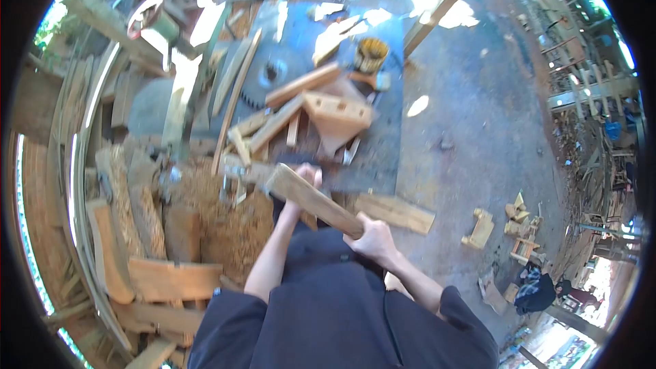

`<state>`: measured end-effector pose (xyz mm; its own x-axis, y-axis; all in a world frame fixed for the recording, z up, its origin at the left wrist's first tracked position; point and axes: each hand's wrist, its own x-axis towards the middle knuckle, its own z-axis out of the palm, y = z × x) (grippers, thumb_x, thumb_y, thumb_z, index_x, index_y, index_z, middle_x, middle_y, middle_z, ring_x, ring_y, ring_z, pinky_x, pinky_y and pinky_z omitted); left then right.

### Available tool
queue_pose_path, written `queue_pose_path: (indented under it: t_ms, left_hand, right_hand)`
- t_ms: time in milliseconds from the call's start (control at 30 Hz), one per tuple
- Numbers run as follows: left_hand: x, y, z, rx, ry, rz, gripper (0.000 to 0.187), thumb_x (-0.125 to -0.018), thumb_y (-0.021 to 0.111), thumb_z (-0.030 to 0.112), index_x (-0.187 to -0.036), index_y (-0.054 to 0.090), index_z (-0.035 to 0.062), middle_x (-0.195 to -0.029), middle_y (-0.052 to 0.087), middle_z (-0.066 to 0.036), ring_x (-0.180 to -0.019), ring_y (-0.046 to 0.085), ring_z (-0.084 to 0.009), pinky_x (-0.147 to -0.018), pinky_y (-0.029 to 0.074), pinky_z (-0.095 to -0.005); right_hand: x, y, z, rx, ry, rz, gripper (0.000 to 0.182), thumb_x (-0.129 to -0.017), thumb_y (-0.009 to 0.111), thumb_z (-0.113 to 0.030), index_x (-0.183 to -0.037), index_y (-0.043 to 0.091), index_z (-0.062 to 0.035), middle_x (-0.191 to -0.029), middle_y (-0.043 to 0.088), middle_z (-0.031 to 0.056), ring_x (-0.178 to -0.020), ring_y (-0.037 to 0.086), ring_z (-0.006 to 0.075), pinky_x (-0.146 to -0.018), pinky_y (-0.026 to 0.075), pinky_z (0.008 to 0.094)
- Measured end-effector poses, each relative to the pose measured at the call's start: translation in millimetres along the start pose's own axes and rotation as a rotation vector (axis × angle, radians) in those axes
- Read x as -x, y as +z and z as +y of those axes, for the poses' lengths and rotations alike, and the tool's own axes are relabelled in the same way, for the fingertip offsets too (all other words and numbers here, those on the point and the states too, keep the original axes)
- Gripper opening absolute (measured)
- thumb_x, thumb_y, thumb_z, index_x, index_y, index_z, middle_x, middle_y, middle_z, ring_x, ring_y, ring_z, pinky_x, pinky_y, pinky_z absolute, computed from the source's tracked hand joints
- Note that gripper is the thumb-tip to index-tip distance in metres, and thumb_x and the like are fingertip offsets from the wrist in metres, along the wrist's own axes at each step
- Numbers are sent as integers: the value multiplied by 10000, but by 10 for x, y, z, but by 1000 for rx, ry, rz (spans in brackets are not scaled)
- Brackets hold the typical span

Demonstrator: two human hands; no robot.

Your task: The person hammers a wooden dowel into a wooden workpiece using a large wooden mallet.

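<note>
A short wooden board (pixel 318 203) slants across in front of my body. My right hand (pixel 376 238) is closed around its near right end. Partly behind the board, near its far left part, my left hand (pixel 309 176) has its fingers curled at the board's edge; the palm is hidden. Just beyond my hands, a notched wooden block (pixel 338 111) and several wooden pieces (pixel 277 123) lie piled on a blue-grey worktop (pixel 383 157). Another flat board (pixel 395 213) lies to the right of my right hand.
A yellow-stained tin (pixel 371 55) and a brush (pixel 372 80) stand at the back of the worktop. Sawdust (pixel 232 232) and curved wooden offcuts (pixel 113 253) fill the left. Wooden pieces (pixel 478 227) lie on the floor at right, and a person (pixel 536 290) is farther off.
</note>
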<state>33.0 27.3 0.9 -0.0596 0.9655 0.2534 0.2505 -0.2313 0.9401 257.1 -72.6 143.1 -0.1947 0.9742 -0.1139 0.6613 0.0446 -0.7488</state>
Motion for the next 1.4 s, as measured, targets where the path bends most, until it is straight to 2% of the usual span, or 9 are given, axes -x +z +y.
queue_pose_path:
  t_ms: [167, 267, 367, 633, 800, 933, 1067, 1167, 1400]
  left_hand:
    - [96, -58, 185, 188, -230, -110, 300, -1002, 748, 81, -885, 479, 141, -816, 428, 60, -741, 470, -119, -723, 450, -297]
    - [102, -51, 201, 306, -221, -1, 246, -964, 747, 47, -936, 519, 134, -869, 492, 65, -748, 494, -129, -743, 485, -300]
    - [136, -82, 160, -127, 95, 48, 125, -922, 746, 31, -899, 623, 31, -845, 644, -40, -777, 598, -149, -748, 537, -336]
    - [32, -102, 392, 29, -161, 2, 192, -975, 752, 59, -854, 610, 16, -714, 600, -49, -705, 592, -111, -660, 489, -299]
    - [-19, -23, 337, -57, -129, 29, 247, -979, 769, 92, -824, 587, 29, -669, 566, -68, -629, 550, -120, -597, 472, -314]
    - [4, 117, 251, -45, -75, 12, 240, -957, 783, 80, -826, 590, 22, -683, 600, -97, -604, 573, -175, -601, 485, -334]
    - [39, 188, -68, -111, 186, 23, 187, -892, 791, 32, -848, 611, 14, -716, 621, -119, -643, 636, -259, -643, 514, -362]
    - [0, 160, 190, 66, -115, -17, 178, -895, 783, 30, -857, 611, 3, -749, 641, -127, -659, 643, -294, -652, 513, -373]
    - [217, 380, -316, -118, 47, -49, 163, -818, 785, 9, -868, 630, 4, -781, 628, -165, -710, 650, -341, -657, 504, -388]
  right_hand:
    - [-39, -364, -258, 212, 42, -80, 381, -767, 907, -269, -984, 676, -58, -755, 727, 205, -753, 770, 390, -701, 608, 469]
    - [30, -441, -394, -222, -92, 46, 427, -795, 849, -399, -983, 695, -49, -808, 760, 210, -774, 767, 415, -756, 619, 504]
    - [-78, -201, 40, 122, 216, -187, 397, -800, 849, -363, -983, 691, -48, -831, 764, 217, -774, 764, 427, -732, 612, 495]
    - [3, -395, -267, -333, -181, 212, 345, -789, 878, -276, -944, 664, -55, -793, 735, 225, -753, 769, 391, -649, 588, 432]
    - [-85, -228, 164, -13, 224, 118, 327, -785, 872, -206, -986, 698, -16, -867, 755, 259, -839, 768, 451, -714, 602, 462]
    - [18, -402, -256, -399, 21, 432, 407, -815, 831, -347, -1045, 714, -32, -912, 758, 285, -896, 770, 435, -777, 609, 499]
    - [103, -10, 366, 91, 208, -18, 393, -824, 846, -344, -1016, 695, -36, -868, 755, 263, -863, 762, 442, -742, 604, 487]
    - [75, -90, 268, -39, 202, 148, 379, -817, 844, -282, -1052, 710, -16, -837, 738, 287, -888, 776, 426, -739, 597, 461]
    - [241, 167, 502, -49, 63, 234, 338, -777, 900, -247, -937, 674, -52, -766, 733, 214, -779, 768, 424, -650, 585, 459]
